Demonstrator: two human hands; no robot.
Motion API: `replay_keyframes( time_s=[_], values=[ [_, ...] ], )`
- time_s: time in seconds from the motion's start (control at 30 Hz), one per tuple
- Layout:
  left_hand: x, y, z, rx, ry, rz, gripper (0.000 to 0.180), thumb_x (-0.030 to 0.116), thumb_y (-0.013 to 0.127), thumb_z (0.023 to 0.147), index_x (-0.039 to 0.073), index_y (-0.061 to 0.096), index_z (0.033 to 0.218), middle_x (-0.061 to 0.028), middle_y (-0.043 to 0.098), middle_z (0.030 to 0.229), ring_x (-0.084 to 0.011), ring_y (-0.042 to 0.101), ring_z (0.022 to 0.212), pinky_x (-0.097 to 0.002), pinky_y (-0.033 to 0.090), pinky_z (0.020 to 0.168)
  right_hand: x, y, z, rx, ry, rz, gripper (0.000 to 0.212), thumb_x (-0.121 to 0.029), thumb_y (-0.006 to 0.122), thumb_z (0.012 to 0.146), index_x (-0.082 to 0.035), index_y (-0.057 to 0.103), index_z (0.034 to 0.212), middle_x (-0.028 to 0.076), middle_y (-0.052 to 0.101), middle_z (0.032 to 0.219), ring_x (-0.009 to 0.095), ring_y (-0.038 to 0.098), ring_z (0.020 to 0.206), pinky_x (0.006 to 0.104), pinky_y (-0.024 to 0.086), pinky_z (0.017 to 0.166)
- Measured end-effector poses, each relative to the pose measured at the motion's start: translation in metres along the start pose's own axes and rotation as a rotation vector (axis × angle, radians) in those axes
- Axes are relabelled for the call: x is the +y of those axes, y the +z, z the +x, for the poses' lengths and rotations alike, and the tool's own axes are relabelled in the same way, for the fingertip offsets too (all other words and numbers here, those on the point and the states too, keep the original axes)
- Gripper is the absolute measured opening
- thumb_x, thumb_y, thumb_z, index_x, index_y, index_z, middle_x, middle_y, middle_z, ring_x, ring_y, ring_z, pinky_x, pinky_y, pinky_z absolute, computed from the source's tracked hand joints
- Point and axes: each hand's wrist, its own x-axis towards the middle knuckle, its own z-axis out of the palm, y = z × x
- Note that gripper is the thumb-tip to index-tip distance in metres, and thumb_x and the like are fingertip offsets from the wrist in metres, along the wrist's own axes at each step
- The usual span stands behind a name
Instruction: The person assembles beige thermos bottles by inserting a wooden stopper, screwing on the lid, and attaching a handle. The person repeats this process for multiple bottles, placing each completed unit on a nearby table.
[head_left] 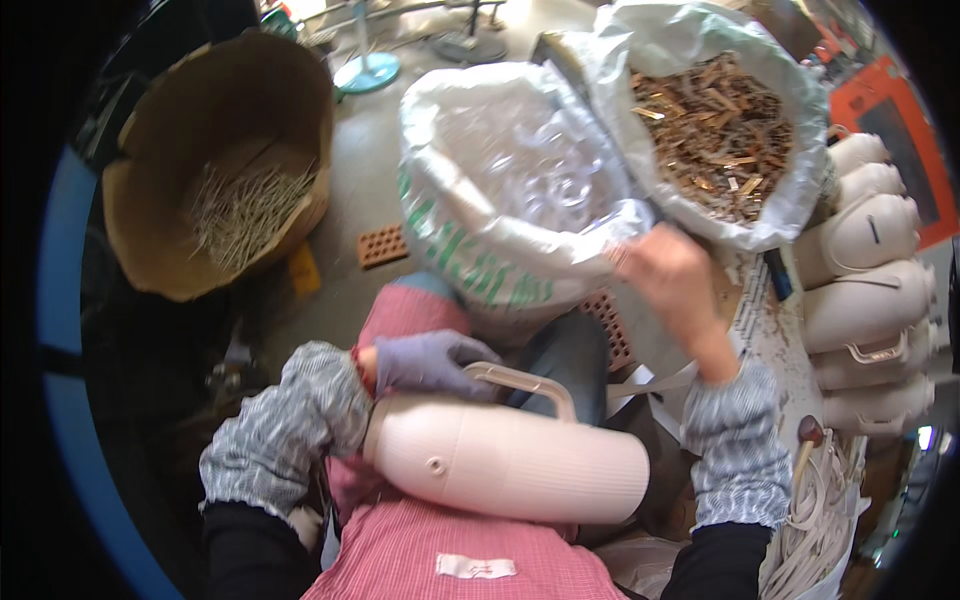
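A pale pink vacuum jug point(520, 462) with a loop handle lies on its side across my lap, its base end toward the right. My left hand point(425, 365), in a lilac-grey glove, is closed around the handle's left end. Bare and slightly blurred, my right hand point(672, 285) is at the right rim of a white woven sack point(460, 235). Its fingers are curled in beside a clear plastic piece point(628, 218); whether they grip that piece is unclear. Clear plastic rings point(560, 180) fill the sack.
Another white sack point(775, 225) holds brownish metal-looking scraps. A large brown container point(150, 230) with thin sticks stands at the left. More pale jugs point(860, 310) are stacked at the right, above a bundle of pale strips point(820, 520). Perforated bricks point(382, 246) lie on the floor.
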Motion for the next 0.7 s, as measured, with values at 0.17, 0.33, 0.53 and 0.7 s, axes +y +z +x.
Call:
replay_keyframes(
  time_s=[0.17, 0.33, 0.53, 0.7],
  values=[
    [-0.003, -0.002, -0.001, -0.056, -0.038, -0.096, 0.053, 0.022, 0.077, 0.084, 0.001, 0.058, 0.129, -0.0049, 0.067, 0.111, -0.0112, 0.059, 0.099, -0.0262, 0.048, 0.09, -0.091, 0.049, -0.061, -0.174, -0.193, 0.046, 0.023, -0.019, 0.077, 0.068, -0.009, 0.066, 0.085, 0.004, 0.052, 0.073, 0.021, 0.055, 0.068, 0.0334, 0.048, 0.059],
    [-0.014, 0.002, -0.008, -0.012, -0.029, -0.081, 0.048, 0.019, 0.077, 0.084, 0.0, 0.06, 0.125, -0.0036, 0.068, 0.109, -0.0089, 0.06, 0.096, -0.0246, 0.049, 0.087, -0.105, 0.065, -0.073, -0.189, -0.275, 0.031, 0.027, -0.02, 0.076, 0.069, -0.006, 0.065, 0.088, 0.004, 0.049, 0.073, 0.02, 0.053, 0.07, 0.0327, 0.045, 0.06],
    [-0.011, 0.004, -0.009, -0.005, -0.029, -0.093, 0.046, 0.018, 0.076, 0.085, 0.0, 0.061, 0.125, -0.0026, 0.068, 0.107, -0.0075, 0.06, 0.095, -0.0236, 0.049, 0.086, -0.106, 0.064, -0.075, -0.175, -0.309, 0.011, 0.028, -0.021, 0.075, 0.068, -0.005, 0.064, 0.088, 0.004, 0.05, 0.073, 0.02, 0.053, 0.07, 0.0332, 0.045, 0.06],
    [-0.002, 0.013, -0.004, 0.116, -0.029, 0.069, 0.03, 0.031, 0.073, 0.086, 0.005, 0.069, 0.099, 0.001, 0.064, 0.079, -0.0063, 0.055, 0.066, -0.0223, 0.044, 0.056, -0.106, 0.07, -0.074, -0.211, -0.331, -0.019, 0.021, -0.022, 0.073, 0.071, -0.008, 0.06, 0.08, 0.005, 0.051, 0.074, 0.021, 0.054, 0.072, 0.0331, 0.047, 0.063]
  ],
)
